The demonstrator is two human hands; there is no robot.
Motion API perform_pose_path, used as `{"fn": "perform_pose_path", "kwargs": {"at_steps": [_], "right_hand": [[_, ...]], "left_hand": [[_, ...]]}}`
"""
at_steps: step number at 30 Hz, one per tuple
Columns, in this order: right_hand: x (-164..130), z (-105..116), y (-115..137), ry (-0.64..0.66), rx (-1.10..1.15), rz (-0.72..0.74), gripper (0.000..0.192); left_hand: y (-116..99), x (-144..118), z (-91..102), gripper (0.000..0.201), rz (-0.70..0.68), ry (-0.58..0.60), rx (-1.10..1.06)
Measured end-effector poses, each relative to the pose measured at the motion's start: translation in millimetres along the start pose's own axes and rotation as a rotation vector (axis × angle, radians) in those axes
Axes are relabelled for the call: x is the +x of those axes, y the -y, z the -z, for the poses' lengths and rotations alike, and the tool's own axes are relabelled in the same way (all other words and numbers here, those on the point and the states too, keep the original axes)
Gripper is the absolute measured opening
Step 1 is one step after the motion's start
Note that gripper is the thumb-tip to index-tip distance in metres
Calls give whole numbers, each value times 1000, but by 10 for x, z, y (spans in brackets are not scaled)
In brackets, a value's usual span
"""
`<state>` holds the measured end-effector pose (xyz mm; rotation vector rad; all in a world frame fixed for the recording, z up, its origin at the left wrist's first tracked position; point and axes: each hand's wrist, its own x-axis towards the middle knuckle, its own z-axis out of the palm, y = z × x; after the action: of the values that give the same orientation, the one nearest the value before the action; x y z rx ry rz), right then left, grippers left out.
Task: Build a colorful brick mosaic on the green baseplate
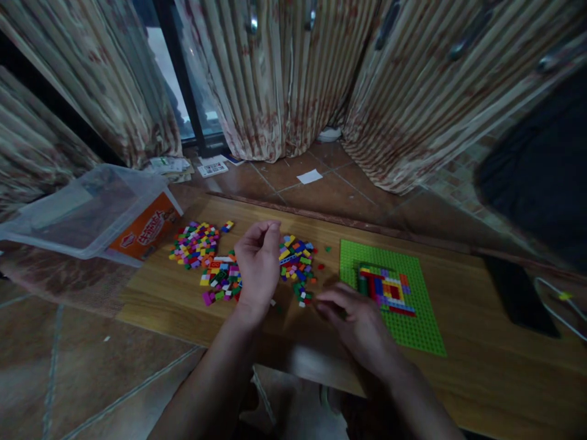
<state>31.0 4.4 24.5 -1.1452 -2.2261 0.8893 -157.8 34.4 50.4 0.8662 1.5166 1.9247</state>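
Note:
Above the loose toy bricks (299,255), my left hand (259,264) is raised, its thumb and fingers pinched together. Whatever it might hold is hidden or too small to make out. My right hand (355,315) is low over the table, between the bricks and the green baseplate (422,324), with thumb and index finger curled close together. I cannot make out anything between those fingertips. On the baseplate sits a built block of coloured bricks (392,292), red, yellow, blue and white, with a dark green piece on its left side.
A multicoloured brick pile (196,243) lies at the left of the wooden table (169,311). Beyond it stands a clear plastic box (92,214) with an orange label. A black flat object (520,296) and a white cable (559,308) are at the right. Curtains (284,79) hang behind.

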Motion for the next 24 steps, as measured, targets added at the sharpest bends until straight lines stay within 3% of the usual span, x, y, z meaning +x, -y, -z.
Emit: {"fn": "perform_pose_path", "kwargs": {"at_steps": [5, 15, 24], "right_hand": [[48, -150, -1, 61, -33, 42, 19], [126, -319, -22, -10, -137, 76, 11], [147, -361, 21, -80, -208, 91, 15]], "left_hand": [[3, 16, 35, 15, -15, 13, 1], [-5, 1, 51, 15, 60, 56, 76], [-10, -77, -12, 14, 46, 120, 191]]}}
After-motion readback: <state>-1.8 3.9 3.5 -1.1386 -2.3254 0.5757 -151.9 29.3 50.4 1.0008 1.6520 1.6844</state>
